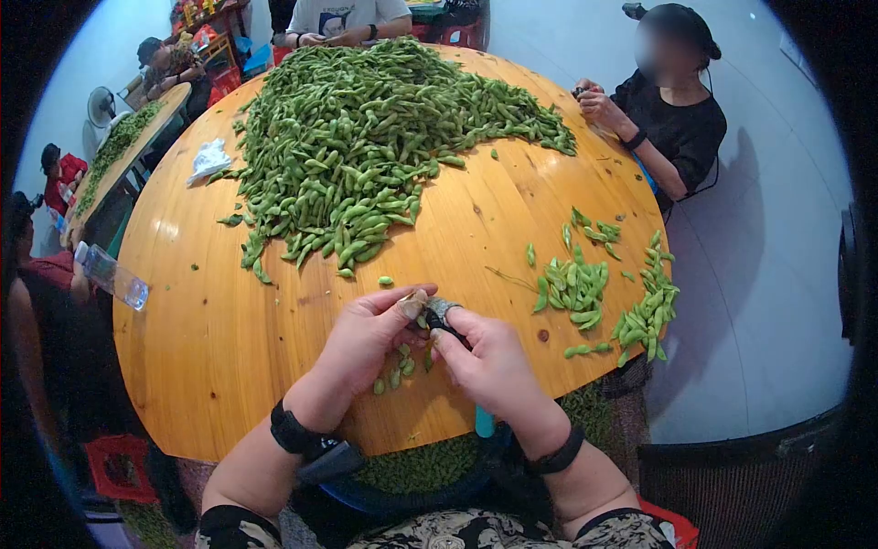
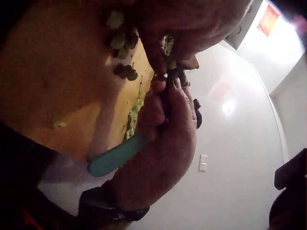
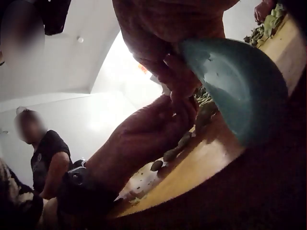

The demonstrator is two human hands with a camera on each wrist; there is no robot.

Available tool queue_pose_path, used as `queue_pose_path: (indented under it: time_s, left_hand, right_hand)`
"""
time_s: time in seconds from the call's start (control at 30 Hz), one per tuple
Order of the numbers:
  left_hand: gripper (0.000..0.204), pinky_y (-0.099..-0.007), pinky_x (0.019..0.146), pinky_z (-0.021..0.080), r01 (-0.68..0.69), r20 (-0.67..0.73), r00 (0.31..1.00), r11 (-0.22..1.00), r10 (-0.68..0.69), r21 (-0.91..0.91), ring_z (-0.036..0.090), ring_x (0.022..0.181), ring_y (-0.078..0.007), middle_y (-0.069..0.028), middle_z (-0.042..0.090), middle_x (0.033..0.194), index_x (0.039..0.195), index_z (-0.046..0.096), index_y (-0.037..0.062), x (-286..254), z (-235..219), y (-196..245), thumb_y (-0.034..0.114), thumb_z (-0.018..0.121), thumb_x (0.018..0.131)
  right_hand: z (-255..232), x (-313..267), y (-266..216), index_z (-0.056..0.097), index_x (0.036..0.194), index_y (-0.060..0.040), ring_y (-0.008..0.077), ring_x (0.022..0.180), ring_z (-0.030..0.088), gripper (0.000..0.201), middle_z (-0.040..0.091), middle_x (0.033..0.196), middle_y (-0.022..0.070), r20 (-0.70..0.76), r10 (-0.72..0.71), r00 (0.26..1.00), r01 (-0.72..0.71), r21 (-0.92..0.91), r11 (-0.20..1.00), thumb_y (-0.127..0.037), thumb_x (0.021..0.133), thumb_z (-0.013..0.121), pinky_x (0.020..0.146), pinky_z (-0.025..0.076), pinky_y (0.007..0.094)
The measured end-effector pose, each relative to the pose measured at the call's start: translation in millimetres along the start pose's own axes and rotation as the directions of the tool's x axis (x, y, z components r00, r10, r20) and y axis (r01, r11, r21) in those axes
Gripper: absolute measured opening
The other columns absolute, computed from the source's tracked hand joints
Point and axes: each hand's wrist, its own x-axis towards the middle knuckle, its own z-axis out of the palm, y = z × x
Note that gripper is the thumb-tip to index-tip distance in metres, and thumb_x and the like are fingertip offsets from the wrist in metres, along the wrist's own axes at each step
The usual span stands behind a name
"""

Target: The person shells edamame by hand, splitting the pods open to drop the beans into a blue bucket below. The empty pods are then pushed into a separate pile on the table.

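Over the near edge of the round table, my left hand pinches a green soybean pod, mostly hidden by the fingers. My right hand meets it fingertip to fingertip and grips a tool with a teal handle, whose working end is hidden. That handle sticks out below the right palm in the left wrist view and looms large in the right wrist view. A few pods or beans lie on the wood under the left hand. One short pod lies just beyond the hands.
A big heap of green pods covers the far part of the table. Smaller piles lie at the right. A crumpled tissue and a plastic bottle are at the left. Another person sits at the right edge.
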Motion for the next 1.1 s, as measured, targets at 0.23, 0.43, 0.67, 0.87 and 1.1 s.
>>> queue_pose_path:
  time_s: [0.23,0.43,0.67,0.87,1.1]
  left_hand:
    - [0.03,-0.0234,0.071,0.051,-0.138,-0.027,0.988,0.958,0.149,0.253,0.06,0.08,-0.01,-0.003,0.064,0.096,0.118,0.06,0.0007,-4.8,7.4,-5.1,0.019,0.053,0.096]
    - [0.021,-0.0218,0.055,0.047,-0.374,0.0,0.894,0.746,0.449,0.551,0.056,0.063,-0.007,-0.0031,0.053,0.079,0.109,0.063,-0.0014,-6.8,14.9,-9.0,0.012,0.055,0.094]
    - [0.026,-0.0218,0.059,0.047,-0.157,-0.012,0.983,0.876,0.182,0.456,0.056,0.067,-0.0075,-0.0022,0.061,0.089,0.113,0.061,0.0,-10.4,12.9,3.1,0.017,0.052,0.096]
    - [0.03,-0.0202,0.059,0.048,-0.029,0.077,0.997,0.978,0.014,0.208,0.056,0.066,-0.0058,0.0003,0.062,0.085,0.117,0.059,0.0007,-6.5,5.3,6.4,0.019,0.053,0.095]
    - [0.014,-0.0204,0.053,0.048,-0.182,-0.022,0.979,0.924,0.201,0.337,0.057,0.062,-0.007,-0.0013,0.06,0.078,0.101,0.059,-0.0005,-3.8,8.4,1.6,0.002,0.061,0.087]
  right_hand:
    - [4.7,1.6,4.9,0.06,0.097,0.0015,0.0324,0.06,0.059,0.016,0.057,0.07,0.0224,-0.074,-0.124,0.99,0.114,-0.12,0.986,-0.006,0.085,0.054,0.056,0.046,0.0367]
    - [3.5,3.6,14.8,0.061,0.099,0.0004,0.0306,0.06,0.058,0.017,0.057,0.072,0.0222,-0.098,-0.071,0.993,0.057,-0.139,0.989,-0.006,0.084,0.054,0.058,0.046,0.0357]
    - [-3.9,5.8,22.6,0.063,0.105,-0.001,0.0119,0.058,0.055,0.022,0.058,0.065,0.0062,-0.052,-0.021,0.998,0.02,-0.006,1.0,-0.006,0.086,0.054,0.054,0.043,0.0278]
    - [-20.3,2.3,5.4,0.064,0.108,-0.0038,0.0014,0.058,0.048,0.022,0.056,0.07,-0.0056,0.197,0.311,0.93,-0.366,0.415,0.833,-0.009,0.089,0.054,0.052,0.038,0.0187]
    - [-7.4,-6.1,-1.0,0.065,0.103,-0.0018,0.003,0.061,0.05,0.019,0.056,0.071,-0.0052,-0.01,0.18,0.984,-0.171,0.263,0.949,-0.005,0.087,0.055,0.055,0.04,0.0197]
